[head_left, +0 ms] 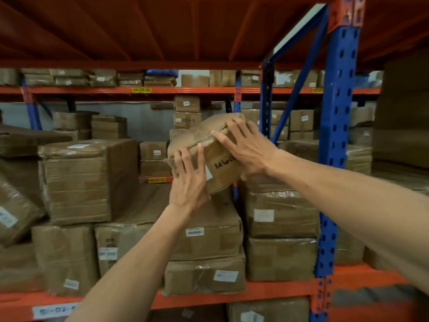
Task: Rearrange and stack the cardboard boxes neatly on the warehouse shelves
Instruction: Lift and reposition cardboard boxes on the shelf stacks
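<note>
Head view, hands gripping tilted box, stacked boxes beneath, blue upright beside.

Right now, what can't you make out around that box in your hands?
Head view only:
- Box underside and whether it touches the stack below: hidden by the left hand.
- Its handwritten marking: partly covered by the right hand.
- Printed labels: too small and blurred to read.
- Beam tag: cut off by the left arm.

Dim warm light, soft focus throughout, fisheye bending at edges, corners smeared.
</note>
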Available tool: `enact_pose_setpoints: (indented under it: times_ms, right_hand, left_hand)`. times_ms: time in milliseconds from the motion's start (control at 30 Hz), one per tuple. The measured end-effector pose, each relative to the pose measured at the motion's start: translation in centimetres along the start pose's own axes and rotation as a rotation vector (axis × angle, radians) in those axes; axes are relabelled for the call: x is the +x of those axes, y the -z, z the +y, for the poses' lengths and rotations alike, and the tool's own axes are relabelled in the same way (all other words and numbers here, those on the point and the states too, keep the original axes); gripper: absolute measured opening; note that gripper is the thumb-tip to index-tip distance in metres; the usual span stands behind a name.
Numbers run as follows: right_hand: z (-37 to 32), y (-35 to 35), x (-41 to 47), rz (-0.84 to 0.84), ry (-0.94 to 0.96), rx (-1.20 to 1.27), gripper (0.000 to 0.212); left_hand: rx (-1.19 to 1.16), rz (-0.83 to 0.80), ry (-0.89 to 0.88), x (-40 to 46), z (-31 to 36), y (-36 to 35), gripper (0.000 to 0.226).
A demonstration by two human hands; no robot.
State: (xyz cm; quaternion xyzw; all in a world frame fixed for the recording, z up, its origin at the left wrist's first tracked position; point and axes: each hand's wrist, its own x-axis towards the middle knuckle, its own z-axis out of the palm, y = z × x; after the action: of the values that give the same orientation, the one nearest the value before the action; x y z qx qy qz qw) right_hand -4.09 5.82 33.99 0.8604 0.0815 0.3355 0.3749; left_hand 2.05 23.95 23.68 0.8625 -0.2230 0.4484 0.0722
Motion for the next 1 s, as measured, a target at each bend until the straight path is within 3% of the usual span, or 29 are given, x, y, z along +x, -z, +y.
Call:
enact_pose_setpoints:
  times_ms: [167, 367, 567, 667, 867, 1000]
  right_hand:
    - [7.0, -2.6, -5.9, 0.005, -0.216, 0.094, 0.151]
    - [9.5, -9.4, -13.4, -0.126, -0.4, 0.276, 0.152]
    - [8.9, -12.8, -11.6, -0.132, -0.374, 0.346, 0.15]
    - [9.1, -14.4, -11.3, -0.104, -0.369, 0.356, 0.151]
    - [8.3, -13.9, -11.5, -0.111, -0.384, 0.324, 0.154]
    - [7.6, -12.8, -11.4, -0.173, -0.401, 0.284, 0.16]
  left_hand:
    - [0.051, 0.043, -0.19, 5.3, 7.6, 1.3, 0.13]
    - [0.109, -0.141, -0.334, 7.0, 16.4, -1.7, 0.118]
    - [0.158, -0.246, -0.269, 8.2, 15.8, -4.1, 0.131]
    - [0.173, -0.233, -0.248, 8.4, 16.3, -4.9, 0.127]
    - [0.167, -0.224, -0.222, 7.7, 16.3, -4.8, 0.12]
    - [0.137, -0.244, -0.253, 6.5, 14.8, -3.8, 0.133]
